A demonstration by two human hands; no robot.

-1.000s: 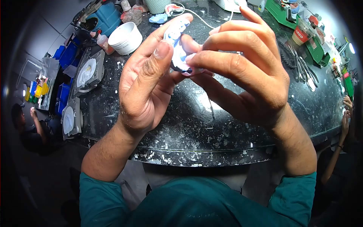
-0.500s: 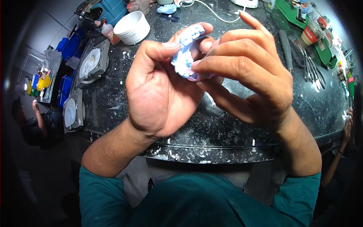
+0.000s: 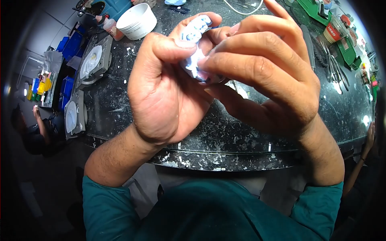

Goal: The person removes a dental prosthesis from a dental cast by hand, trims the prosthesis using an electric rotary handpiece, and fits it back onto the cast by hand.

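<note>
A curved white dental model (image 3: 194, 35) with blue marks and a row of teeth is held up over the dark workbench. My left hand (image 3: 163, 84) grips its left side, with the thumb across the front and fingers behind it. My right hand (image 3: 269, 68) pinches its lower right part, index fingertip on the bright inner surface. The right hand's other fingers are bent above, the little finger raised. Glare and my fingers hide part of the model.
A white tub (image 3: 136, 22) and a pink bottle (image 3: 113, 29) stand at the back left. Two metal flasks (image 3: 96, 62) lie on the left. Scissor-like tools (image 3: 337, 72), a cup (image 3: 333, 32) and green trays are at the right. A person (image 3: 40, 124) sits far left; another person's forearm (image 3: 364, 154) shows far right.
My left thumb has moved up off the model's middle and the left palm has opened toward the camera. The model has turned a little; the right hand has shifted slightly right.
</note>
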